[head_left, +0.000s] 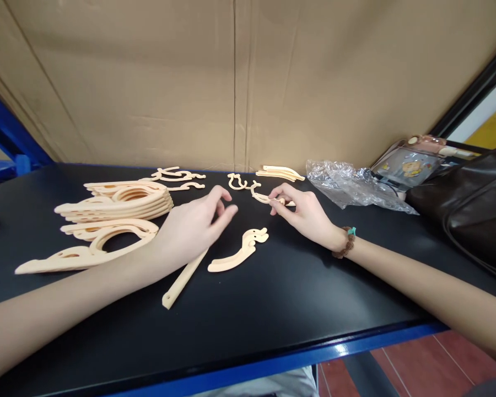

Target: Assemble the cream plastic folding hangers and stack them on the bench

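Observation:
My left hand (194, 223) hovers above the table with thumb and forefinger apart and nothing between them. My right hand (303, 212) is closed, its fingertips pinching a cream curved plastic piece (261, 197); part of that piece is hidden by the fingers. Between my hands and nearer to me lies a cream plastic hook-ended piece (235, 256). A straight cream bar (184, 281) with a hole at its near end lies partly under my left hand. Left of that hand are stacked cream plastic hanger-shaped frames (119, 209), with another frame (66, 258) in front of them.
Thin cream hook pieces (177, 175) and curved strips (279, 173) lie along the back of the black table (297, 298). Crumpled clear plastic film (351, 184), a clear printed pouch (409, 165) and a dark leather bag (471, 204) sit at the right. A cardboard wall (169, 82) stands behind.

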`<state>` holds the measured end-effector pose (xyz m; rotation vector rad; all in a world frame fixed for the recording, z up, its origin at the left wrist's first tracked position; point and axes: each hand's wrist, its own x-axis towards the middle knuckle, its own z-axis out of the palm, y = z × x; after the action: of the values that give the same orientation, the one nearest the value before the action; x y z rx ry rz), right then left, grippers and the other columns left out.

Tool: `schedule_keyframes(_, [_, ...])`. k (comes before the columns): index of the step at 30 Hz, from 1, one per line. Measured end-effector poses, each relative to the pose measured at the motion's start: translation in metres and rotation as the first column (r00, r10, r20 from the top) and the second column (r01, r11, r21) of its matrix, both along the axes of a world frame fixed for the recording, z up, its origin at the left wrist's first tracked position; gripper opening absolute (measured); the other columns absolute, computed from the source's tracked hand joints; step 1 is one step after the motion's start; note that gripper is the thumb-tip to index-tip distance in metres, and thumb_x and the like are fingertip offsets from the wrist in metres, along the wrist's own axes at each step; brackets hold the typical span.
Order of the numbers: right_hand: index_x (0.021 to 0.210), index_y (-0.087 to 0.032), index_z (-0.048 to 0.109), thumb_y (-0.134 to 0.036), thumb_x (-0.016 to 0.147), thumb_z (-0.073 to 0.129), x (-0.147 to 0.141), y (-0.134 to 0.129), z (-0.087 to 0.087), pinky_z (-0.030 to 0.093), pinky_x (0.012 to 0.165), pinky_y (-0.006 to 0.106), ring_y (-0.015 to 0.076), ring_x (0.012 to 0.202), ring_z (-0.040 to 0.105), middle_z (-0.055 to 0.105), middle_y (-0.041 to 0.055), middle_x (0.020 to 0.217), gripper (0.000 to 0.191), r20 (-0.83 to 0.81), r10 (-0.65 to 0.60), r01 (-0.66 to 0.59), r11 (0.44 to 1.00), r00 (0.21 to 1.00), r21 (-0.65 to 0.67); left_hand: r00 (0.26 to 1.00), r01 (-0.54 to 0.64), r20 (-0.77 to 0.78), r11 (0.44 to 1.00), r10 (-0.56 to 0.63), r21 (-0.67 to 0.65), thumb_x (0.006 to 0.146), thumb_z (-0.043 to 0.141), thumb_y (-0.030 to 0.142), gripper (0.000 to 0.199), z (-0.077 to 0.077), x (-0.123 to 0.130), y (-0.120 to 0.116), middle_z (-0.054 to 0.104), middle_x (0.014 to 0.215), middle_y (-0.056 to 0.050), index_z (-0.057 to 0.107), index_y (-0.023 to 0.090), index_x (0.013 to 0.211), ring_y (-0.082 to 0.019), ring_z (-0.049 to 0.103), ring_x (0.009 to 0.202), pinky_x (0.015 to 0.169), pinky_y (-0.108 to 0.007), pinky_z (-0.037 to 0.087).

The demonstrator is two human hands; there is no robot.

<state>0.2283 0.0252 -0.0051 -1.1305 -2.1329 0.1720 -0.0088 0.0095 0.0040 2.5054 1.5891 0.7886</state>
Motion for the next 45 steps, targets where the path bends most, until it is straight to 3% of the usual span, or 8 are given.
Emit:
schedule_keyframes(3, [0.09, -0.02, 0.059, -0.022, 0.091, 0.05, 0.001, 0.001, -0.001, 0.044, 0.067, 0.024, 0.0134, 0.071, 0.065, 0.069, -0.001, 0.077, 0.009, 0.01, 0.032, -0.032, 0.999, 0.999, -0.007, 0.913, -0.008, -0.386, 0.951, 0.133, 0.308, 0.093, 0.038, 0.044, 0.036, 0.008, 0.003, -0.016, 0.061, 0.1, -0.012, 0.053, 0.015, 0.107, -0.027, 0.061, 0.084, 0.046, -0.029, 0.026])
schedule_keyframes(5, [0.09, -0.02, 0.06, -0.022, 0.09, 0.051, 0.002, 0.002, -0.002, 0.045, 0.069, 0.025, 0.014, 0.074, 0.065, 0.069, 0.0002, 0.081, 0.01, 0.029, 0.054, -0.054, 0.999, 0.998, -0.006, 0.83, -0.043, -0.508, 0.934, 0.231, 0.354, 0.093, 0.036, 0.047, 0.041, 0.012, 0.004, -0.024, 0.061, 0.092, -0.016, 0.057, 0.011, 0.096, -0.033, 0.06, 0.085, 0.045, -0.03, 0.024])
schedule_keyframes(9, [0.096, -0.019, 0.063, -0.022, 0.089, 0.054, 0.0, 0.001, -0.003, 0.049, 0.073, 0.026, 0.0145, 0.08, 0.066, 0.071, 0.0016, 0.089, 0.012, -0.006, 0.076, -0.076, 0.997, 0.997, 0.013, 0.733, -0.128, -0.641, 0.972, 0.227, 0.199, 0.093, 0.039, 0.048, 0.043, 0.015, 0.007, -0.031, 0.061, 0.072, -0.015, 0.058, 0.011, 0.082, -0.032, 0.061, 0.071, 0.044, -0.029, 0.021])
schedule_keyframes(14, [0.107, -0.021, 0.064, -0.024, 0.092, 0.05, -0.001, -0.001, -0.003, 0.05, 0.08, 0.028, 0.0164, 0.089, 0.066, 0.071, 0.0027, 0.102, 0.021, -0.02, 0.093, -0.092, 0.994, 0.995, 0.052, 0.704, 0.043, -0.71, 0.997, 0.013, 0.061, 0.094, 0.043, 0.03, 0.025, 0.011, 0.015, -0.029, 0.064, 0.078, -0.011, 0.057, 0.013, 0.084, -0.026, 0.062, 0.074, 0.047, -0.03, 0.029])
schedule_keyframes(20, [0.101, -0.02, 0.068, -0.03, 0.093, 0.052, 0.0, -0.001, -0.003, 0.049, 0.076, 0.029, 0.0167, 0.081, 0.063, 0.07, 0.0035, 0.088, 0.021, 0.107, 0.049, -0.068, 0.981, 0.993, 0.18, 0.725, 0.424, -0.633, 0.9, -0.272, 0.098, 0.094, 0.038, 0.013, 0.018, -0.006, 0.016, -0.025, 0.06, 0.086, -0.006, 0.055, 0.016, 0.088, -0.02, 0.055, 0.076, 0.063, -0.031, 0.039])
schedule_keyframes(26, [0.099, -0.022, 0.07, -0.027, 0.092, 0.052, -0.002, -0.002, -0.002, 0.049, 0.076, 0.029, 0.0166, 0.088, 0.059, 0.063, 0.0052, 0.099, 0.02, 0.209, 0.056, -0.104, 0.968, 0.976, 0.229, 0.794, 0.544, -0.3, 0.839, -0.528, -0.036, 0.095, 0.033, 0.017, 0.02, -0.008, 0.015, -0.019, 0.057, 0.095, -0.005, 0.053, 0.018, 0.094, -0.018, 0.052, 0.085, 0.076, -0.031, 0.042])
schedule_keyframes(34, [0.102, -0.021, 0.071, -0.032, 0.092, 0.054, -0.001, 0.0, -0.001, 0.046, 0.082, 0.033, 0.0179, 0.092, 0.061, 0.071, 0.0033, 0.103, 0.022, 0.338, 0.196, -0.281, 0.934, 0.92, 0.222, 0.909, 0.416, 0.058, 0.894, -0.413, -0.167, 0.097, 0.024, 0.024, 0.019, -0.005, 0.01, -0.01, 0.05, 0.078, 0.003, 0.041, 0.022, 0.09, -0.013, 0.049, 0.067, 0.064, -0.027, 0.04])
schedule_keyframes(45, [0.096, -0.019, 0.071, -0.03, 0.096, 0.045, -0.001, -0.002, 0.0, 0.048, 0.077, 0.03, 0.017, 0.087, 0.06, 0.07, 0.0038, 0.094, 0.028, 0.409, 0.209, -0.299, 0.939, 0.888, 0.171, 0.906, 0.419, -0.097, 0.905, -0.411, 0.078, 0.087, 0.031, 0.016, 0.021, -0.001, 0.007, -0.008, 0.058, 0.075, 0.001, 0.051, 0.02, 0.081, -0.016, 0.052, 0.071, 0.073, -0.031, 0.038])
